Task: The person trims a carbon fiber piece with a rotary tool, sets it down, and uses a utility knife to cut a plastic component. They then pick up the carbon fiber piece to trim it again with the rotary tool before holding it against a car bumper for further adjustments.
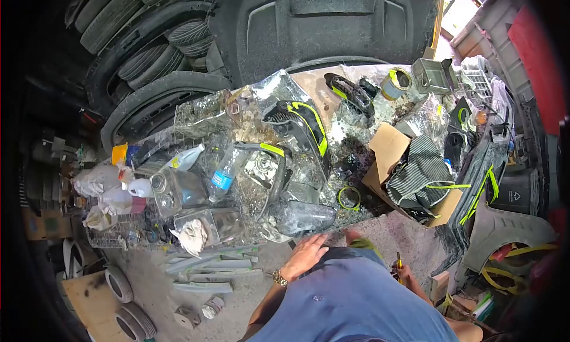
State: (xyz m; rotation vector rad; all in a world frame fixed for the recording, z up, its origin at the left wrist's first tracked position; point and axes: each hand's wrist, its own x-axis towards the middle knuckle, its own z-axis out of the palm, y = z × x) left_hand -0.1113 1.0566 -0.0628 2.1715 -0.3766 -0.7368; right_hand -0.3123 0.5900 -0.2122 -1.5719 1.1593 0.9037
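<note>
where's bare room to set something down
Bare floor shows between the cardboard box and the right hand, and between the grey strips and the tyres at left. On the table, a tan patch lies between lime-edged black parts. The table's left half is crowded with bottles and clear containers.

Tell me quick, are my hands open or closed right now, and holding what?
Left hand: open, fingers extended, nothing visibly held.
Right hand: closed on a slim yellow-and-black tool.

The head camera looks forward and down over the blue shirt [362,300] and table [318,97].
</note>
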